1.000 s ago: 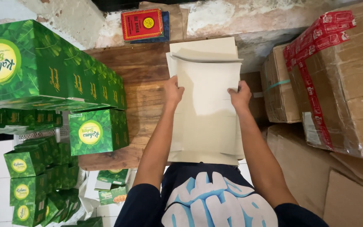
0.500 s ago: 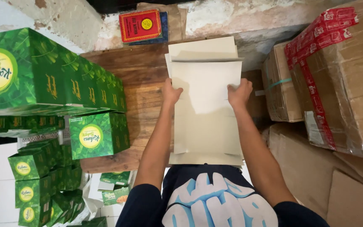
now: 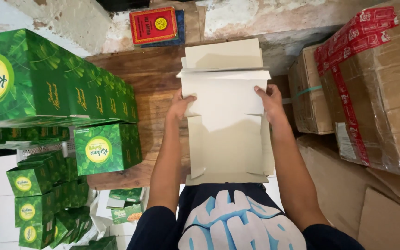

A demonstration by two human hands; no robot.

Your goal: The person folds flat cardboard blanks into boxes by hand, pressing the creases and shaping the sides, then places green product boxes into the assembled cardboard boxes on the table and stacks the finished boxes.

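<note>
At nine o'clock stands a stack of green printed boxes [image 3: 56, 88], one loose green box [image 3: 107, 148] just beside its lower edge and smaller ones heaped toward seven o'clock. All of these sit well apart from the hands.

The left hand [image 3: 180, 105] comes next, a little left of centre, forearm running straight up from six o'clock. Its fingers are closed on the left edge of the flat pale cardboard blank [image 3: 225, 115], thumb on top.

The blank lies at the centre on the wooden table [image 3: 130, 69], resting on a pile of the same sheets. Its long axis runs twelve to six, away from the body, so it lies directly between the two grips, with side flaps showing near the lower end. Neither hand is nearer: both hold it at about the same height, toward its far half.

The right hand [image 3: 270, 99] clamps the right edge, fingers curled over the top, forearm angled in from five o'clock.

At three o'clock sit brown taped cartons [image 3: 376, 92]; a red packet [image 3: 153, 24] lies at twelve.
</note>
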